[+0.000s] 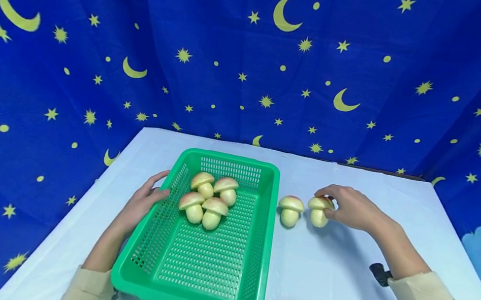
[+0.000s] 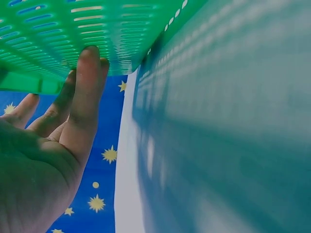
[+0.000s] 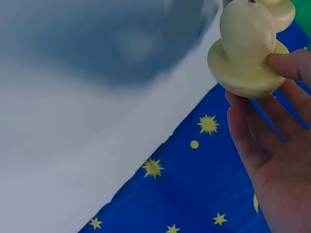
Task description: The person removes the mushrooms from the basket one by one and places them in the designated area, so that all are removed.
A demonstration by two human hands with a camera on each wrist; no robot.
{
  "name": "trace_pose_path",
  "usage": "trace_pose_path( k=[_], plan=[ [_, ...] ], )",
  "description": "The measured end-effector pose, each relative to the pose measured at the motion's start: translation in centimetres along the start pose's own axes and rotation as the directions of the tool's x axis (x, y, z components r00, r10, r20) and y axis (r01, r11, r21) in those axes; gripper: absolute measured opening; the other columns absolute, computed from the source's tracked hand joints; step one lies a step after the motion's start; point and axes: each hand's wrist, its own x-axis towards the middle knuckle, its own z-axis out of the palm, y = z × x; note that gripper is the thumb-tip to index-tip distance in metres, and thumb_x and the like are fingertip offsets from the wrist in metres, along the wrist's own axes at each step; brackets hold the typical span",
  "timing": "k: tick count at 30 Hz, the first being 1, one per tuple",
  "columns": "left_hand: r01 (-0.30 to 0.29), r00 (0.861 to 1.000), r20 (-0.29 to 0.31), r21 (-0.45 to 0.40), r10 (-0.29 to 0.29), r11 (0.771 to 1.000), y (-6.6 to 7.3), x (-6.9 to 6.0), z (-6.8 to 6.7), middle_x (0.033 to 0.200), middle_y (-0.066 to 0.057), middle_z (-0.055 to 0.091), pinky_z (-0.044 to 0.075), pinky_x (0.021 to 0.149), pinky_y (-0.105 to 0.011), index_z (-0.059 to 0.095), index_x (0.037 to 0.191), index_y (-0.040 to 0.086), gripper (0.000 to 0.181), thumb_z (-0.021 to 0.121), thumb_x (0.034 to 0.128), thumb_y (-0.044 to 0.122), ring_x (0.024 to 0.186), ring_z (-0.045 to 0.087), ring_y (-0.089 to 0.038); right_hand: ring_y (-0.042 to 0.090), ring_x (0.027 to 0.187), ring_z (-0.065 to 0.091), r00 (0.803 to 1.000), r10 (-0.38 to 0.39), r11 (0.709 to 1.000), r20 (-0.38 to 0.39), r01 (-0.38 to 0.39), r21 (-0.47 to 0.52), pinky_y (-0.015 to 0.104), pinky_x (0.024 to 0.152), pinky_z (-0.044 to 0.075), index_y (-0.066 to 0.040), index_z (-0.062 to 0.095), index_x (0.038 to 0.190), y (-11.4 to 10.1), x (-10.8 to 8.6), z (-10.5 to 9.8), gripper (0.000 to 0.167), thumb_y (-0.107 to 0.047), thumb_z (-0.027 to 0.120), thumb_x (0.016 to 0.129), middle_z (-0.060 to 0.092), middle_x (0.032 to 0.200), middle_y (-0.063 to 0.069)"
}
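Observation:
My right hand [image 1: 352, 207] pinches the cap of a toy mushroom [image 1: 318, 217], pale yellow with a reddish tinge on top; the thumb is on one side and fingertips on the other. Seen from the right wrist, this mushroom [image 3: 248, 34] sits between thumb and fingers. Beside it on the table stands a second mushroom [image 1: 290, 212]. At the left, my left hand [image 1: 140, 205] touches the side of a green plastic basket [image 1: 266, 256], thumb at the rim. In the left wrist view its fingers [image 2: 87, 82] lie fairly straight against the slotted outer wall.
Several similar mushrooms [image 1: 212, 213] are grouped toward the far left inside the basket. A white-covered table [image 1: 330, 296] carries everything. Blue cloth [image 1: 221, 24] with yellow stars and moons hangs behind and at the sides. A black object [image 1: 380, 274] shows at the right wrist.

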Motion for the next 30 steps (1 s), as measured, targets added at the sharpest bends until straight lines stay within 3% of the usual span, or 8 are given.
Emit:
trace_pose_path(
  k=[13, 25, 30],
  plan=[
    [0.032, 0.999, 0.002, -0.014, -0.032, 0.999, 0.0, 0.4, 0.0, 0.127, -0.026, 0.052, 0.055, 0.072, -0.046, 0.022, 0.154, 0.022, 0.057, 0.048, 0.1031, 0.027, 0.095, 0.061, -0.042, 0.022, 0.099, 0.058, 0.999, 0.007, 1.000, 0.045, -0.007, 0.000, 0.049, 0.087, 0.047, -0.010, 0.067, 0.119, 0.3, 0.1, 1.2, 0.038, -0.012, 0.073, 0.081, 0.064, 0.109, 0.002],
    [0.015, 1.000, -0.003, -0.013, -0.015, 1.000, 0.0, 0.3, 0.0, 0.127, -0.026, 0.051, 0.056, 0.072, -0.045, 0.021, 0.154, 0.021, 0.059, 0.048, 0.1027, 0.028, 0.094, 0.062, -0.040, 0.025, 0.105, 0.057, 0.999, -0.003, 1.000, 0.037, 0.002, 0.018, 0.051, 0.092, 0.045, -0.009, 0.066, 0.120, 0.0, 0.3, 1.3, 0.039, -0.013, 0.073, 0.081, 0.064, 0.111, 0.003],
    [0.024, 1.000, 0.002, -0.011, -0.024, 1.000, 0.6, -0.1, 0.1, 0.128, -0.026, 0.051, 0.055, 0.073, -0.045, 0.022, 0.154, 0.022, 0.057, 0.048, 0.1029, 0.027, 0.095, 0.062, -0.040, 0.023, 0.104, 0.057, 0.998, -0.001, 1.000, 0.056, 0.000, 0.022, 0.050, 0.092, 0.045, -0.009, 0.065, 0.122, -0.1, 0.3, 1.4, 0.041, -0.014, 0.072, 0.082, 0.064, 0.111, 0.001]
  ],
)
